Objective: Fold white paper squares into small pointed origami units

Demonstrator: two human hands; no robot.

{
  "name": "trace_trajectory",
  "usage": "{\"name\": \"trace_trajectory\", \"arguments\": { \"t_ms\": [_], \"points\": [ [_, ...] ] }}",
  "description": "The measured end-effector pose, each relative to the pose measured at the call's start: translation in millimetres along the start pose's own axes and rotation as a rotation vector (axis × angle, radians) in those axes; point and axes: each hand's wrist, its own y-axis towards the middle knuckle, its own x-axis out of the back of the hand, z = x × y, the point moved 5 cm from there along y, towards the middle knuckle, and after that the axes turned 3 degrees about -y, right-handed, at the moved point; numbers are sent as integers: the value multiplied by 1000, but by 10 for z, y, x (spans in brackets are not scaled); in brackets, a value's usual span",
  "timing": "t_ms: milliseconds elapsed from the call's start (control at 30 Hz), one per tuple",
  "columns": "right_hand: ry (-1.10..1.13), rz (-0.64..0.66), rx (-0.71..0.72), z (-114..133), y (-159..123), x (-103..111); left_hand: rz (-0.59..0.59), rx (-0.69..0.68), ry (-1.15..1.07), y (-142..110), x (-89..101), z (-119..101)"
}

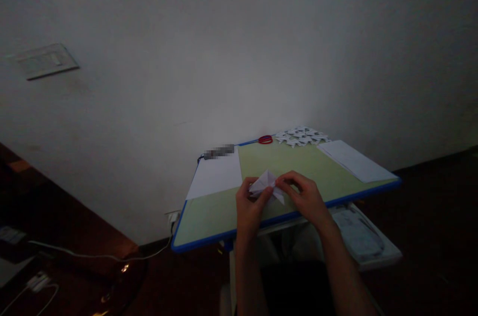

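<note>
A small piece of folded white paper (pixel 266 180), with creases and pointed flaps, is held up over the near part of the green desk top. My left hand (pixel 251 205) grips its left side, the thumb lying across the front. At the paper's right side, my right hand (pixel 303 193) pinches an edge between thumb and fingertips. One narrow flap sticks out below, between the two hands. Fingers hide part of the paper on both sides.
White sheets lie at the desk's left (pixel 216 176) and right (pixel 356 161). Along the back edge are red-handled scissors (pixel 265 140), a cluster of several folded paper pieces (pixel 301 136) and a blurred dark object (pixel 219 152). A drawer (pixel 360 236) juts out below. The wall stands behind.
</note>
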Motion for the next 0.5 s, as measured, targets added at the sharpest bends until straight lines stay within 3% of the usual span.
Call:
{"name": "trace_trajectory", "arguments": {
  "t_ms": [267,500],
  "points": [
    [56,-105,-52,30,-9,-34,-14,-3,7,-13,-4,-53],
    [117,-137,-96,33,-17,-162,-95,-45,47,-14,35,-77]
  ]
}}
